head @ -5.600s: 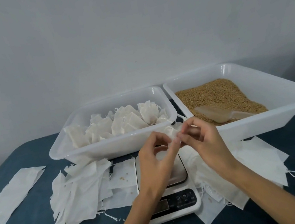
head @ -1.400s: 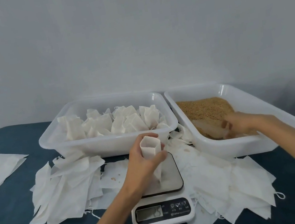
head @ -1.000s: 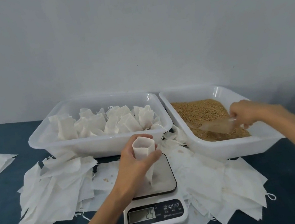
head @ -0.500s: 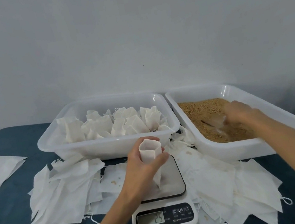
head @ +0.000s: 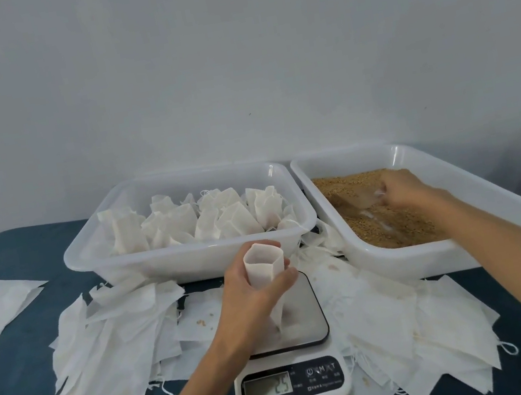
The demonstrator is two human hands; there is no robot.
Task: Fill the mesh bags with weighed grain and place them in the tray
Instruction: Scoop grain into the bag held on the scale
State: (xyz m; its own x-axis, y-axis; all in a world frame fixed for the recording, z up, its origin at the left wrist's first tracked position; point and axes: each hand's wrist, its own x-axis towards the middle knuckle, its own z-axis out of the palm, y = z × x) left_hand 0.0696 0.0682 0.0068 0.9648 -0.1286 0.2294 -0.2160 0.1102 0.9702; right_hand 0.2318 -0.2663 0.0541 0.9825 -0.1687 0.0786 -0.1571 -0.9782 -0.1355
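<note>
Bag [head: 264, 268], mouth open, stands on our scale [head: 302, 312], gripped by our left hand [head: 252, 299]; at 2 o'clock, our right hand [head: 402, 188] grasps the scoop [head: 358, 199] in grain [head: 393, 226].

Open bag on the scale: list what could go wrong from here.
1. The left hand grips the open bag standing on the scale, which reads 25; any pressure could skew the weight.
2. The bag's mouth is narrow, so grain from the scoop in the right hand may spill onto the empty bags.
</note>
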